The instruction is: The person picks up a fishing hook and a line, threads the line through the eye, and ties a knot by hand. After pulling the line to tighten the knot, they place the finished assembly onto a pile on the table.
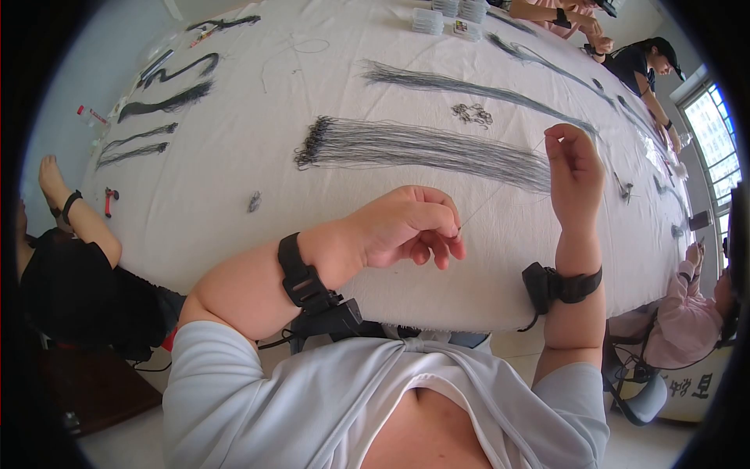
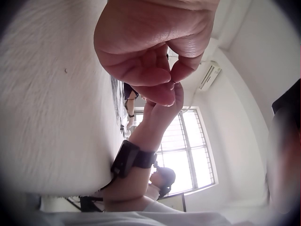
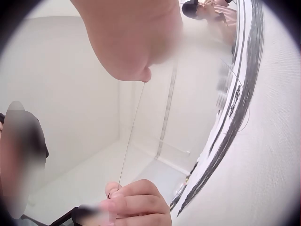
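Note:
A thin, pale thread (image 3: 130, 136) runs taut between my two hands. My left hand (image 1: 410, 227) pinches its lower end between thumb and fingertip, where a small dark piece (image 3: 113, 193) shows; I cannot tell what it is. Higher and to the right, my right hand (image 1: 576, 172) pinches the thread's other part, fingers curled in. Just beyond both hands, a wide bundle of dark thin lines (image 1: 414, 148) lies on the white cloth, with small dark hook-shaped ends gathered at its left. The right hand overlaps the bundle's right end in the head view.
Behind lie another long bundle (image 1: 453, 87) and a small heap of dark loops (image 1: 472, 115). Shorter dark bundles (image 1: 166, 102) are at the left, near a red-handled tool (image 1: 112, 201). Clear plastic boxes (image 1: 427, 22) stand at the back. Other people sit around the table.

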Demonstrator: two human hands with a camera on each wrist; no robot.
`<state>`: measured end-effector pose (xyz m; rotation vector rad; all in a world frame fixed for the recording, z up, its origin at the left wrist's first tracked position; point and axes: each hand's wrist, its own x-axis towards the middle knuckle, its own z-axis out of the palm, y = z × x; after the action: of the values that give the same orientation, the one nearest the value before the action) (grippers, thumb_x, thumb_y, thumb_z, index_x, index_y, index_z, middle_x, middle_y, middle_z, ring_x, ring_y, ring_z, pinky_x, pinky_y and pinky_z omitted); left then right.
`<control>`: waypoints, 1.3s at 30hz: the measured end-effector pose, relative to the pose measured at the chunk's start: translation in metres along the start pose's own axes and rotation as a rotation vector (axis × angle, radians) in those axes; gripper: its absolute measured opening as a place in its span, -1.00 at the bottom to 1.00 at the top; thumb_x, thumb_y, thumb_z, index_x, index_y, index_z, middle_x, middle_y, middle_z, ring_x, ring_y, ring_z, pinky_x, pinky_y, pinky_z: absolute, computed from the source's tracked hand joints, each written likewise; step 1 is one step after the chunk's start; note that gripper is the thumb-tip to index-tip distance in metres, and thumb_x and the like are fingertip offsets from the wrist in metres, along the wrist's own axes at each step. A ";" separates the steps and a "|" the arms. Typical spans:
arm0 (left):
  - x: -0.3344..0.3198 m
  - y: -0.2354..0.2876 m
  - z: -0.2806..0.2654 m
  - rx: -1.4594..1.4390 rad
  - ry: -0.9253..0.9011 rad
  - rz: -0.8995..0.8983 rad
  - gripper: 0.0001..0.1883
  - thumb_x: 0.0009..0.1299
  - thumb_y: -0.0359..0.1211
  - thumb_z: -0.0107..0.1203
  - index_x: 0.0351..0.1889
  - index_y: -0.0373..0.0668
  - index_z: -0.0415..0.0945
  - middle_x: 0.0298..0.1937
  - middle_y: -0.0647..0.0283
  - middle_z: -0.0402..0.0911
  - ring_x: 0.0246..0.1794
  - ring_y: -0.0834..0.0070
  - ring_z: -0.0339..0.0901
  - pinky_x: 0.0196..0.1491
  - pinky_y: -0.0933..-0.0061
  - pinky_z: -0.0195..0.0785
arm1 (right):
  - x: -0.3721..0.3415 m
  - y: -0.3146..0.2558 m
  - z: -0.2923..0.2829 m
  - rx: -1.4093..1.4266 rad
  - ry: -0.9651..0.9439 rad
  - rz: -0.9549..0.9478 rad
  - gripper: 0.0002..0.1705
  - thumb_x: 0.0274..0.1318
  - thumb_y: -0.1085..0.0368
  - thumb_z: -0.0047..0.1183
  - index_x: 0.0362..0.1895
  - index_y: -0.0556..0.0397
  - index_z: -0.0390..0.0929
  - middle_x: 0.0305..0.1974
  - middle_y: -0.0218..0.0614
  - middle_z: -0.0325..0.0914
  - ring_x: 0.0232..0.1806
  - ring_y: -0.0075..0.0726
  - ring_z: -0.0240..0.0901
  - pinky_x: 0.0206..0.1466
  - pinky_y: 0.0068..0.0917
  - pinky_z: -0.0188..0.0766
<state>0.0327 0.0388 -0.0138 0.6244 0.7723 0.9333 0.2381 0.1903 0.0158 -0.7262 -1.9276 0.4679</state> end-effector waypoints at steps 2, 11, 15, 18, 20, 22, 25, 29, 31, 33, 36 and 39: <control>-0.001 0.000 0.000 0.013 -0.018 -0.004 -0.97 0.19 -0.44 0.05 -0.47 -0.15 0.51 -0.44 0.10 0.64 -0.57 0.43 0.59 -0.63 0.63 0.31 | 0.005 0.003 -0.005 -0.013 0.048 -0.008 -0.94 0.17 0.46 0.04 -0.25 0.11 0.52 -0.61 -0.60 0.25 -0.59 -0.77 0.03 -0.53 -0.74 -0.01; -0.007 -0.003 0.011 0.058 -0.022 -0.029 -0.96 0.19 -0.46 0.03 -0.45 -0.18 0.50 -0.45 0.08 0.63 -0.59 0.44 0.56 -0.62 0.60 0.32 | 0.019 0.022 -0.029 -0.036 0.241 0.031 -0.94 0.22 0.41 0.02 -0.23 0.08 0.52 -0.56 -0.63 0.29 -0.56 -0.78 0.02 -0.52 -0.74 -0.04; -0.005 0.000 0.008 0.049 0.005 -0.005 -0.97 0.21 -0.45 0.04 -0.41 -0.19 0.48 -0.42 0.06 0.63 -0.58 0.46 0.56 -0.60 0.61 0.34 | 0.019 0.024 -0.028 0.052 0.239 0.040 -0.95 0.22 0.42 0.00 -0.25 0.06 0.50 -0.57 -0.65 0.24 -0.55 -0.78 0.03 -0.51 -0.73 -0.02; -0.003 0.000 0.006 0.053 0.059 0.056 -0.97 0.23 -0.46 0.04 -0.40 -0.20 0.47 -0.41 0.06 0.64 -0.59 0.47 0.56 -0.60 0.62 0.34 | 0.020 0.029 -0.029 -0.067 0.227 0.113 -0.97 0.17 0.40 0.04 -0.30 0.04 0.52 -0.65 -0.60 0.20 -0.60 -0.73 0.05 -0.54 -0.66 0.01; -0.001 0.001 0.004 0.088 0.118 0.125 -0.98 0.24 -0.47 0.03 -0.40 -0.20 0.47 -0.41 0.06 0.64 -0.59 0.48 0.56 -0.61 0.62 0.34 | 0.019 0.029 -0.030 -0.149 0.100 0.202 -0.95 0.10 0.41 0.05 -0.32 0.04 0.52 -0.69 -0.54 0.22 -0.64 -0.64 0.06 -0.56 -0.58 0.04; 0.000 0.002 0.003 0.139 0.182 0.210 -0.97 0.26 -0.48 0.02 -0.41 -0.21 0.47 -0.41 0.07 0.64 -0.60 0.51 0.56 -0.61 0.62 0.34 | 0.015 0.021 -0.033 -0.338 -0.107 0.293 -0.88 0.02 0.40 0.07 -0.29 0.06 0.53 -0.50 -0.33 0.43 -0.47 -0.39 0.34 -0.36 -0.44 0.28; 0.001 0.002 0.001 0.260 0.221 0.306 -0.97 0.27 -0.49 0.02 -0.40 -0.22 0.48 -0.41 0.09 0.64 -0.60 0.56 0.54 -0.62 0.63 0.34 | -0.001 0.005 -0.027 -0.845 -0.122 -0.035 -0.77 0.00 0.42 0.05 -0.18 0.02 0.52 -0.13 -0.15 0.49 -0.03 -0.12 0.42 0.10 -0.23 0.28; 0.000 0.002 0.003 0.484 0.201 0.263 -0.99 0.26 -0.51 0.06 -0.39 -0.21 0.49 -0.41 0.17 0.64 -0.59 0.62 0.53 -0.59 0.65 0.32 | -0.002 -0.051 -0.019 -0.369 -0.233 -0.328 -0.61 0.03 0.41 0.04 0.02 0.02 0.43 0.09 -0.12 0.42 0.26 0.01 0.25 0.40 0.01 -0.05; -0.004 0.003 0.007 0.509 0.150 0.214 -0.98 0.26 -0.52 0.07 -0.39 -0.21 0.49 -0.41 0.21 0.64 -0.57 0.64 0.53 -0.57 0.66 0.32 | -0.016 -0.068 -0.001 0.103 -0.460 -0.250 -0.60 0.10 0.41 0.00 0.07 0.14 0.34 0.07 -0.11 0.43 0.20 0.01 0.31 0.38 0.02 0.00; -0.005 0.004 0.011 0.559 0.132 0.197 -0.99 0.25 -0.51 0.07 -0.39 -0.21 0.50 -0.42 0.26 0.64 -0.55 0.65 0.53 -0.54 0.68 0.33 | -0.028 -0.078 0.010 0.125 -0.681 -0.176 -0.63 0.16 0.43 -0.09 0.08 0.19 0.31 0.02 -0.09 0.46 0.14 0.05 0.38 0.39 -0.03 0.00; -0.008 0.004 0.014 0.625 0.133 0.226 -0.98 0.23 -0.50 0.07 -0.39 -0.24 0.50 -0.43 0.26 0.64 -0.54 0.66 0.53 -0.52 0.68 0.35 | -0.033 -0.065 0.020 0.363 -0.760 0.286 -0.74 0.27 0.34 -0.15 -0.02 0.21 0.38 -0.29 -0.19 0.55 -0.29 -0.34 0.50 -0.08 -0.37 0.40; -0.007 0.004 0.012 0.661 0.159 0.247 -0.97 0.23 -0.50 0.08 -0.39 -0.26 0.51 -0.44 0.27 0.63 -0.53 0.67 0.52 -0.49 0.67 0.37 | -0.040 -0.061 0.023 0.496 -0.796 0.556 -0.80 0.26 0.38 -0.10 -0.09 0.20 0.43 -0.52 -0.43 0.44 -0.52 -0.68 0.28 -0.47 -0.66 0.24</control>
<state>0.0378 0.0324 -0.0016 1.2550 1.1793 0.9559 0.2137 0.1183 0.0161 -0.8001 -2.1401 1.7215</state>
